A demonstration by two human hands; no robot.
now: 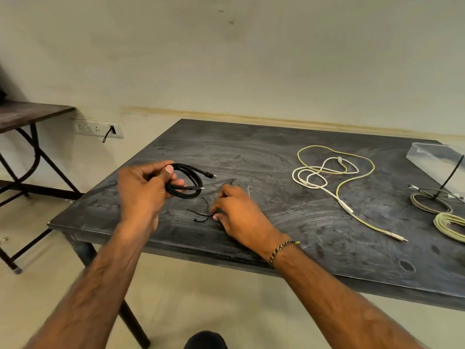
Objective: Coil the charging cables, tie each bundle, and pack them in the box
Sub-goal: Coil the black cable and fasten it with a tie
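Note:
My left hand (pixel 144 190) grips a coiled black cable (pixel 191 181) above the dark table (pixel 251 152), thumb over the loops, both plugs sticking out to the right. My right hand (pixel 237 212) rests on the table just right of it, fingertips on thin black ties (pixel 201 215) lying there. A loose yellow cable (pixel 352 177) and a loose white cable (pixel 317 175) sprawl tangled at the middle right. A clear plastic box (pixel 437 159) stands at the far right edge.
Two coiled bundles lie at the right edge: a grey one (pixel 427 202) with a black tie sticking up, and a pale green one (pixel 450 225). A second table (pixel 27 114) stands at the left. A wall socket strip (pixel 98 128) sits low on the wall.

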